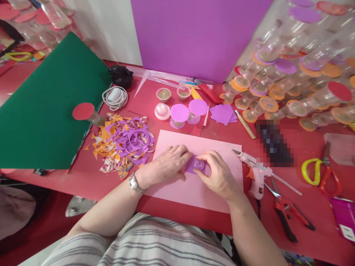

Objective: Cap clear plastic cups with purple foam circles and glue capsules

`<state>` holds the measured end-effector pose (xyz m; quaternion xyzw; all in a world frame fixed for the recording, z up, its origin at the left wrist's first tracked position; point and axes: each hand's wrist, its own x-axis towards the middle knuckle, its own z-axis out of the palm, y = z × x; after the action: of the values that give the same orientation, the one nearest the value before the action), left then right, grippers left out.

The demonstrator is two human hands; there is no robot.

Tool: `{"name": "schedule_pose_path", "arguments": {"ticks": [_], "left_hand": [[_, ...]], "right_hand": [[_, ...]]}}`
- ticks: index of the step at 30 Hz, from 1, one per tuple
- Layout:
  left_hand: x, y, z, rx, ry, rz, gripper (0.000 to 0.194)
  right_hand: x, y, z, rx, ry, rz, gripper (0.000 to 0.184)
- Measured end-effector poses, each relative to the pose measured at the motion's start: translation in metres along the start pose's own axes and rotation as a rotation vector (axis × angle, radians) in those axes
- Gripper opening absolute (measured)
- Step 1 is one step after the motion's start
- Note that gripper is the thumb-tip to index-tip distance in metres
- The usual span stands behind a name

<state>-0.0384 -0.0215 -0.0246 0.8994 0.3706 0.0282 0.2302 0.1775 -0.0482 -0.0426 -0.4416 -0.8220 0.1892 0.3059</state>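
A small clear plastic cup (198, 163) stands on a purple square (190, 167), over the pink sheet (172, 188) in front of me. My right hand (217, 171) has its thumb and fingers closed around the cup from the right. From the left, my left hand (172, 162) holds the purple square down at its edge, its fingertips partly hidden. Just beyond the sheet are cups topped with purple discs (179, 112), a clear domed cup (162, 111) and open cups with grainy contents (163, 95).
Purple and orange scraps (130, 138) lie left, beside a green board (52, 107). To the right are a glue gun (257, 171), pliers-like cutters (285, 207), scissors (323, 173), a wooden-handled tool (245, 125) and purple squares (223, 113). Stacked disc-ended clear pieces (299, 74) fill the back right.
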Motion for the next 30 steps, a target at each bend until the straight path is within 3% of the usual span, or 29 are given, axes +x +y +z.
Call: {"name": "schedule_pose_path", "arguments": {"ticks": [9, 15, 19, 30], "left_hand": [[-0.0019, 0.0029, -0.0039, -0.029, -0.003, 0.003, 0.073], [-0.0018, 0.0025, -0.0012, -0.050, 0.031, 0.005, 0.070], [-0.0015, 0.0040, -0.0038, -0.051, 0.017, -0.001, 0.073], [-0.0020, -0.0010, 0.0016, 0.002, 0.031, 0.027, 0.074]], "right_hand": [[-0.0014, 0.0014, 0.0006, 0.019, -0.026, 0.019, 0.025], [-0.0025, 0.0019, -0.0028, 0.027, -0.056, -0.017, 0.039], [-0.0012, -0.0008, -0.0056, 0.024, -0.078, -0.053, 0.035], [0.0012, 0.0016, -0.0028, -0.075, 0.029, 0.018, 0.029]]}}
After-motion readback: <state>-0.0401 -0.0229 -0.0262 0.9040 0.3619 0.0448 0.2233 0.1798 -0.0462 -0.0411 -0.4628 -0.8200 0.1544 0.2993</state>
